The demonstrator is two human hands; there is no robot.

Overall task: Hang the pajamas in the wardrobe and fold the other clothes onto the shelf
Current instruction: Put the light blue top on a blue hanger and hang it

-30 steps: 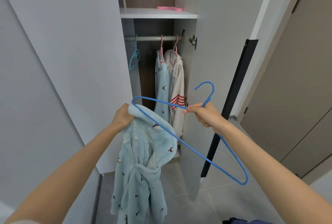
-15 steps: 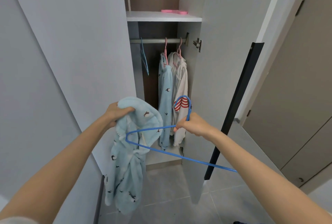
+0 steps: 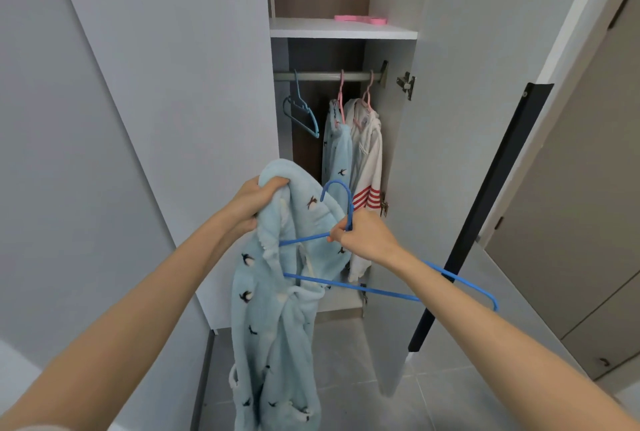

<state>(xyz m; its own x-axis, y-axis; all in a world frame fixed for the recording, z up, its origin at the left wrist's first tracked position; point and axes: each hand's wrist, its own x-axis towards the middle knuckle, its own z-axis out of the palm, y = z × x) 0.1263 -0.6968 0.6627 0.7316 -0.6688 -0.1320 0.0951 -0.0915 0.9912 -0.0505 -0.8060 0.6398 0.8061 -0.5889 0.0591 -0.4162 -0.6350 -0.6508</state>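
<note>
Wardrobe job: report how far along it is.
Done: two garments, a blue pajama piece and a white striped top, hang on pink hangers from the rail. In hand: the left hand holds a blue fleece pajama while the right hand holds a blue wire hanger partly inside it. Left: hang it on the rail; no folded clothes show on the shelf.

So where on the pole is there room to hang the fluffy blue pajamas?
The rail is bare between the empty teal hanger and the first pink hanger. The right end is crowded: the blue pajama piece and the white top with red stripes hang side by side there, next to the wardrobe's side wall.
</note>
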